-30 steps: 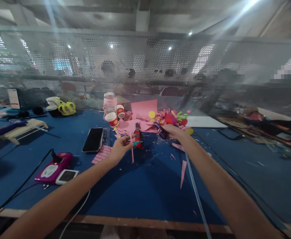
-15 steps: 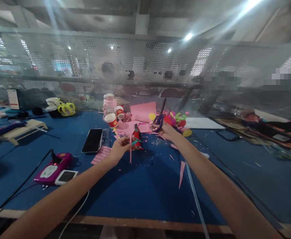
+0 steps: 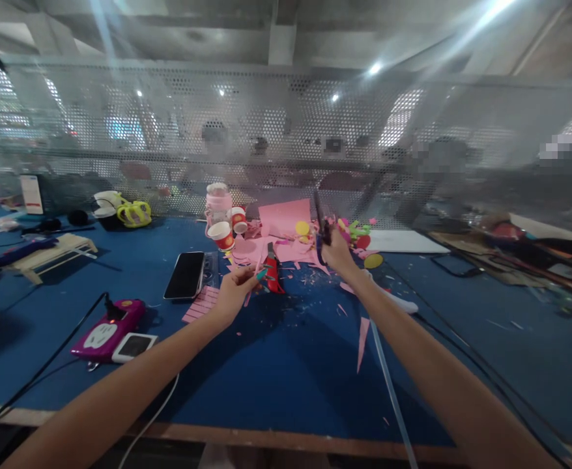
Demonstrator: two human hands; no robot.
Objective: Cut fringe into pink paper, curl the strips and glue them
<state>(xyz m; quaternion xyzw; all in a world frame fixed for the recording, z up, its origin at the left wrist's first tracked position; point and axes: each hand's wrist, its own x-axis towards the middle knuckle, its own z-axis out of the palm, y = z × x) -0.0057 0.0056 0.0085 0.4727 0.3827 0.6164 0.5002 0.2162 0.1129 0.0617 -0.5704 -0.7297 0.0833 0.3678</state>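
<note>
Scissors [image 3: 320,225] stand blades-up in the right hand [image 3: 337,254], whose fingers are closed through the handles, just in front of the pink paper pile [image 3: 281,234]. Left of the scissors, the left hand [image 3: 234,291] pinches a thin pink strip [image 3: 253,280] beside a red knife [image 3: 271,273]. A phone [image 3: 185,275] lies further left of the pile.

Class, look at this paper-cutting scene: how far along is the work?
Done: pink scraps and cut shapes litter the blue table. In hand: the left hand pinches a pink strip; the right hand grips scissors, blades up. Left: the pink sheet looks uncut.
</note>
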